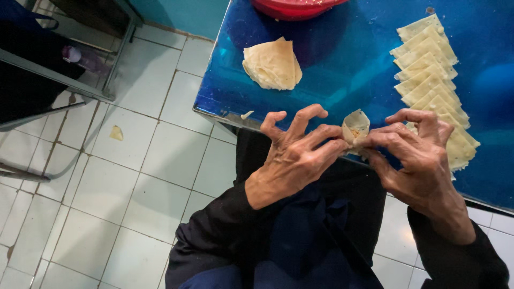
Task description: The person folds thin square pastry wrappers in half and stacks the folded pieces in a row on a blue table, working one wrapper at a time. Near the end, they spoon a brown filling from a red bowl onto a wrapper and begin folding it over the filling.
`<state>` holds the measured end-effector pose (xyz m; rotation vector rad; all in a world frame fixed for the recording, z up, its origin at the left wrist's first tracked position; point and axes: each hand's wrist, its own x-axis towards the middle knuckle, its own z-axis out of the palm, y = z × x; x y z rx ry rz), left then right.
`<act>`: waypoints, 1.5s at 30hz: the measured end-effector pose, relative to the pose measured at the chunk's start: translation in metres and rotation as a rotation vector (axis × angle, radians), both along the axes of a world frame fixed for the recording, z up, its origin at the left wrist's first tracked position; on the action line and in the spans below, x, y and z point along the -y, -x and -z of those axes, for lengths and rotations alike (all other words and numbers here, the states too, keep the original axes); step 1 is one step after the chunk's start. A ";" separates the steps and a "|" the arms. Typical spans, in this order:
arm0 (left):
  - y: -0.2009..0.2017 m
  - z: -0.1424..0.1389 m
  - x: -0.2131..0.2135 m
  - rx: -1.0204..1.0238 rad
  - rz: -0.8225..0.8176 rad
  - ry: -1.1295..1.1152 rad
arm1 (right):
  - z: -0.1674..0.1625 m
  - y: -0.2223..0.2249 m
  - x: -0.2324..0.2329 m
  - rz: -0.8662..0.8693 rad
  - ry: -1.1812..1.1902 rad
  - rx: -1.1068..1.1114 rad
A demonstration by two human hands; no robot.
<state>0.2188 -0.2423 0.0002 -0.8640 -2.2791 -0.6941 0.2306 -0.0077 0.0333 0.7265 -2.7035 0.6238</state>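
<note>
My left hand (297,155) and my right hand (417,158) meet over the near edge of a blue table (342,69), both pinching one small folded dough wrapper (356,126) with filling showing at its open top. The fingertips of both hands grip its lower part. A stack of unfolded round wrappers (272,64) lies on the table beyond my left hand. A row of several folded pale dumplings (428,69) runs down the table's right side, its near end hidden behind my right hand.
A red bowl (294,7) sits at the table's far edge. A scrap of dough (246,114) lies on the table's near edge and another scrap (116,132) on the white tiled floor. A metal-framed bench (59,80) stands at the left.
</note>
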 end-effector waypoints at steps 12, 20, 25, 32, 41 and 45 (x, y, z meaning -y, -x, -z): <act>0.008 0.001 -0.003 0.022 0.003 0.005 | -0.006 -0.008 0.010 0.007 -0.179 -0.120; 0.016 0.001 -0.001 0.093 0.060 -0.005 | -0.004 0.002 0.014 0.005 -0.275 -0.257; 0.023 0.001 -0.004 0.160 0.090 -0.039 | 0.000 0.013 0.010 0.016 -0.201 -0.175; 0.033 -0.001 -0.011 0.192 0.070 -0.033 | 0.000 0.025 0.012 0.047 -0.199 -0.116; 0.032 -0.003 -0.008 0.183 0.074 -0.013 | 0.007 0.029 0.006 0.048 -0.133 -0.038; 0.032 -0.004 -0.008 0.156 0.065 -0.039 | -0.002 0.023 0.007 -0.024 -0.122 -0.069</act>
